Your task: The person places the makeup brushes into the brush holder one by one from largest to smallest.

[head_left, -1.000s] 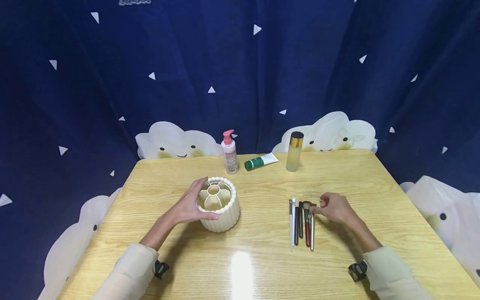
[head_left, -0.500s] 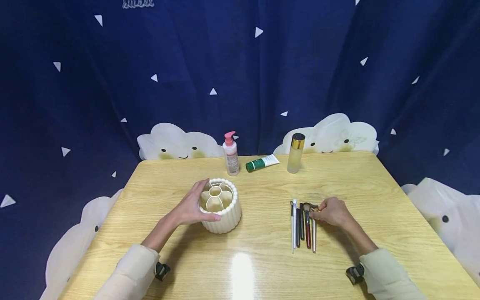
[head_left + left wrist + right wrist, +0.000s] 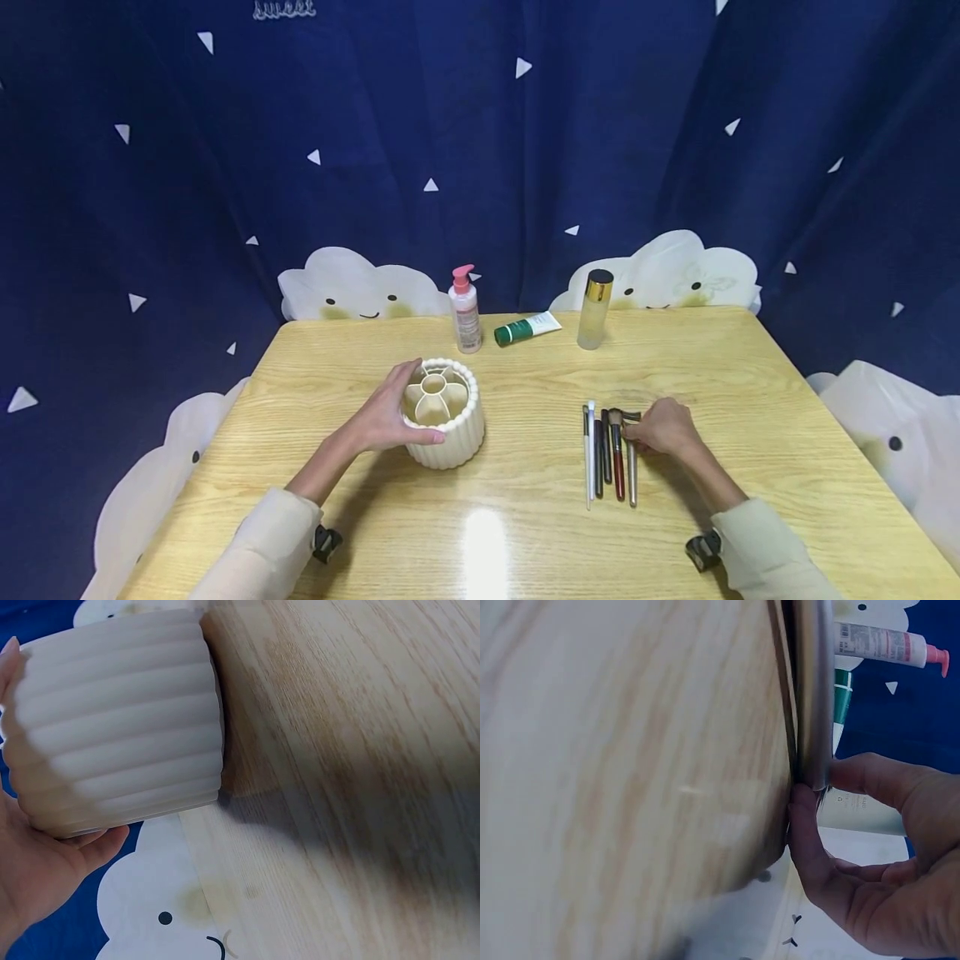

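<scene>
My left hand point(image 3: 381, 417) grips a cream ribbed brush holder point(image 3: 462, 437) by its left side, thumb across the front and fingers at the back rim. The holder stands upright on the table; its open top shows a round middle slot with petal-like compartments around it. In the left wrist view, the holder's ribbed wall point(image 3: 120, 727) fills the upper left. My right hand point(image 3: 666, 427) pinches the head end of a silver-handled makeup brush point(image 3: 632, 479), rightmost in a row. Thumb and fingertip close on that brush point(image 3: 814, 697) in the right wrist view. A red-handled brush point(image 3: 618, 467) lies beside it.
More slim brushes, including a white one point(image 3: 592, 450) and a black one point(image 3: 598, 462), lie side by side. Behind stand a pink pump bottle point(image 3: 467, 321) and a gold-collared bottle point(image 3: 594, 321), with a green-and-white tube point(image 3: 525, 329) lying between them. A blue curtain point(image 3: 480, 167) borders the table.
The fingers of my right hand have come in and closed on the rightmost brush. My left hand keeps its grip on the brush holder; the whole head view has shifted slightly.
</scene>
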`<control>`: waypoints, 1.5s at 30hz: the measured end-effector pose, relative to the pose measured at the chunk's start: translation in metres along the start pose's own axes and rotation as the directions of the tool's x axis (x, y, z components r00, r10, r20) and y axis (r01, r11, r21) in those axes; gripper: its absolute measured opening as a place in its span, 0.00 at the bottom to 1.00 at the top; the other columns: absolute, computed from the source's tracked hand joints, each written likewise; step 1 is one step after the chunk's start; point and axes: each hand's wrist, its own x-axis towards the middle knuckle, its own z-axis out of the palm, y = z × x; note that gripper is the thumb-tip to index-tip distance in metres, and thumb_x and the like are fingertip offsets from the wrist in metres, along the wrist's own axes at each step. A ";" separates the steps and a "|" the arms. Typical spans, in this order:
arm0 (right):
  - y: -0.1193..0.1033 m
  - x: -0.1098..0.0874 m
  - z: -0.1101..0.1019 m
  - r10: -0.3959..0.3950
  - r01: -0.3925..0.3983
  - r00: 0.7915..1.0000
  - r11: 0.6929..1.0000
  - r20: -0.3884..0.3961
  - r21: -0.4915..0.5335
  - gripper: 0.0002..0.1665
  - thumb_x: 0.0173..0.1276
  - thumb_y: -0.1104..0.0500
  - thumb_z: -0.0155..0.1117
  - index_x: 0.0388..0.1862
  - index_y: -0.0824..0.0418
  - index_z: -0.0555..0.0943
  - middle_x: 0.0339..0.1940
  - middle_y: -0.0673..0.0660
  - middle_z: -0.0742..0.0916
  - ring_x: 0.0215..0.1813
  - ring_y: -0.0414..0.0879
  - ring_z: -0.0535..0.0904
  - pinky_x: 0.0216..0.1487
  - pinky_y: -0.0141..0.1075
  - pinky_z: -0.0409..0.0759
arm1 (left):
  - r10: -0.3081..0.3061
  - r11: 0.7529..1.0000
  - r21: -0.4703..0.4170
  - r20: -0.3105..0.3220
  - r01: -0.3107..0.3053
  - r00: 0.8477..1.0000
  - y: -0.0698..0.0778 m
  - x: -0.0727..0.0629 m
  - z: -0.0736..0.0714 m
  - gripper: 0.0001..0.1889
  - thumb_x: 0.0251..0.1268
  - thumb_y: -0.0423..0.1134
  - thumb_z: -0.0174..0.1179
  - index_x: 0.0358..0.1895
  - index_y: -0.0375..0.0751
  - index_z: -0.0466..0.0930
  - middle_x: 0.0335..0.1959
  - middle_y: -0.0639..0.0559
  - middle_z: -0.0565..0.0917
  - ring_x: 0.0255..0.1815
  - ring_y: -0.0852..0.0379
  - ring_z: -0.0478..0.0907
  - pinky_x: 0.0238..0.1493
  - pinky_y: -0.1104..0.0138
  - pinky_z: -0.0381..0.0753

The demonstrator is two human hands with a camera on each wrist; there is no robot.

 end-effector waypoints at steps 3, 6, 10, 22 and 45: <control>0.002 -0.001 -0.003 0.018 -0.019 1.000 0.999 0.016 0.040 0.13 0.50 0.55 0.72 0.16 0.63 0.83 0.13 0.52 0.84 0.17 0.42 0.79 0.21 0.32 0.77 | -0.011 1.000 0.006 0.000 0.011 1.000 -0.001 0.000 0.001 0.65 0.31 0.64 0.74 0.74 0.38 0.49 0.71 0.39 0.60 0.70 0.40 0.62 0.67 0.44 0.65; 0.002 -0.003 -0.007 0.033 -0.035 0.999 0.997 0.031 0.071 0.12 0.50 0.55 0.71 0.19 0.63 0.83 0.15 0.52 0.85 0.19 0.43 0.80 0.25 0.32 0.79 | -0.019 1.000 0.014 -0.001 0.019 1.000 -0.002 0.001 0.003 0.65 0.30 0.64 0.74 0.74 0.39 0.49 0.71 0.41 0.60 0.70 0.41 0.62 0.67 0.45 0.65; -0.001 -0.005 -0.013 0.035 -0.039 0.999 0.994 0.031 0.104 0.13 0.52 0.54 0.71 0.22 0.64 0.83 0.17 0.54 0.86 0.21 0.44 0.81 0.26 0.33 0.79 | -0.026 1.000 0.017 -0.006 0.026 1.000 -0.002 0.001 0.003 0.65 0.30 0.65 0.74 0.74 0.39 0.50 0.71 0.41 0.60 0.70 0.41 0.62 0.67 0.45 0.65; -0.022 -0.003 -0.027 0.001 -0.005 1.000 0.972 0.016 0.233 0.25 0.55 0.50 0.70 0.41 0.70 0.79 0.25 0.54 0.87 0.30 0.45 0.84 0.33 0.33 0.81 | -0.028 0.999 0.016 0.001 0.028 1.000 0.000 0.001 0.004 0.65 0.31 0.64 0.74 0.74 0.40 0.49 0.71 0.41 0.60 0.70 0.41 0.62 0.67 0.45 0.65; -0.100 0.007 -0.030 -0.272 0.366 0.924 0.832 -0.270 0.416 0.16 0.59 0.55 0.69 0.35 0.68 0.82 0.22 0.45 0.83 0.27 0.39 0.79 0.30 0.29 0.79 | -0.029 0.999 0.018 -0.006 0.029 1.000 -0.002 0.001 0.004 0.65 0.29 0.64 0.74 0.74 0.40 0.50 0.71 0.42 0.60 0.69 0.42 0.63 0.67 0.46 0.66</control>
